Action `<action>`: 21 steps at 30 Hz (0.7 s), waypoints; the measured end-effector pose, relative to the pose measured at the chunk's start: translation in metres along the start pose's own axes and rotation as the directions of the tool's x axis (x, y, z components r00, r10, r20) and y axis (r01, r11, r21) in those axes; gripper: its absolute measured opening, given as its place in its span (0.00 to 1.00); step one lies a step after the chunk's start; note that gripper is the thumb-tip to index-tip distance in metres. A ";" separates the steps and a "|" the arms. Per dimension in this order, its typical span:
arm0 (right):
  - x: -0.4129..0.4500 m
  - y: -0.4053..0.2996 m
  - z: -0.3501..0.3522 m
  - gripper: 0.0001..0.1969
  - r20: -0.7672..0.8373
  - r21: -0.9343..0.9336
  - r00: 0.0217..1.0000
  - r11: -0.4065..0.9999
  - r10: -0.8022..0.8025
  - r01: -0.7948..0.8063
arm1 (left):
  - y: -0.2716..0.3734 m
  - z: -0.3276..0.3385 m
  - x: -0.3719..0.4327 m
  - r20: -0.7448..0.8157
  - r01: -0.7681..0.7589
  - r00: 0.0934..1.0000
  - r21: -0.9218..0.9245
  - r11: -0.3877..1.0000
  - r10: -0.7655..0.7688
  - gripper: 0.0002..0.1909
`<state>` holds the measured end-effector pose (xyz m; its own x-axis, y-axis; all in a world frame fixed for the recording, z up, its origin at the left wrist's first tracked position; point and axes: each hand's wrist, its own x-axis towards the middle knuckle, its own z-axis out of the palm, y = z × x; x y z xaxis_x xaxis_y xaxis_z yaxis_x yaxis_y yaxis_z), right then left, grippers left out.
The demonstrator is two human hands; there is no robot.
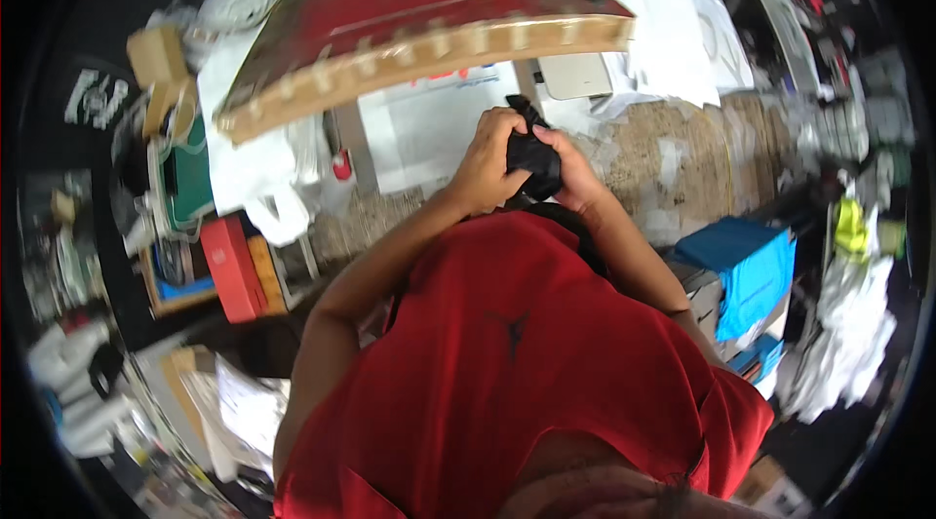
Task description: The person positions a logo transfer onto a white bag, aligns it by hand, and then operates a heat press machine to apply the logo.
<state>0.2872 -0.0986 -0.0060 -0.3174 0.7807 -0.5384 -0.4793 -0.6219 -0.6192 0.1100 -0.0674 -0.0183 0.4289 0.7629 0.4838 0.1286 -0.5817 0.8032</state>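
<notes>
My left hand (486, 157) and my right hand (579, 172) are close together in front of my chest. Between them is a crumpled black piece, cloth or plastic (536, 157), gripped from both sides. Its top end sticks up past my left fingers, and the lower part hangs between my palms. Beyond it a white printed sheet (431, 135) lies on a worn wooden tabletop (651, 161). A large board with red on its top and a taped, tan edge (439, 44) reaches over the far part of that sheet.
White bags or fabric (658, 14) lie at the far right, beside a pale flat panel (576, 75). To the left are a red box (232, 269), a green panel (189, 172) and a white bag (274, 212). Folded blue cloth (746, 270) sits on a stack near my right elbow.
</notes>
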 end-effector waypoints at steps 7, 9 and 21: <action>0.121 -0.046 0.004 0.26 0.031 -0.900 0.884 0.371 -0.466 0.228 | -0.031 -0.056 -0.056 -0.083 0.327 0.945 0.226 0.917 -0.317 0.37; 0.167 -0.054 0.008 0.24 0.332 -0.924 0.617 -0.116 -0.714 0.364 | -0.041 -0.070 -0.080 -0.044 0.412 0.862 0.641 0.648 -0.504 0.35; 0.275 0.063 0.131 0.13 0.674 -0.713 0.498 -0.659 -0.546 0.241 | -0.047 -0.081 -0.124 -0.116 0.546 0.821 0.442 0.712 -0.558 0.33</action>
<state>0.0625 0.0851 -0.1181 -0.4471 0.7699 0.4554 0.8225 0.5540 -0.1290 -0.0217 -0.1114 -0.0880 0.1764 0.9843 -0.0105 0.7208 -0.1219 0.6823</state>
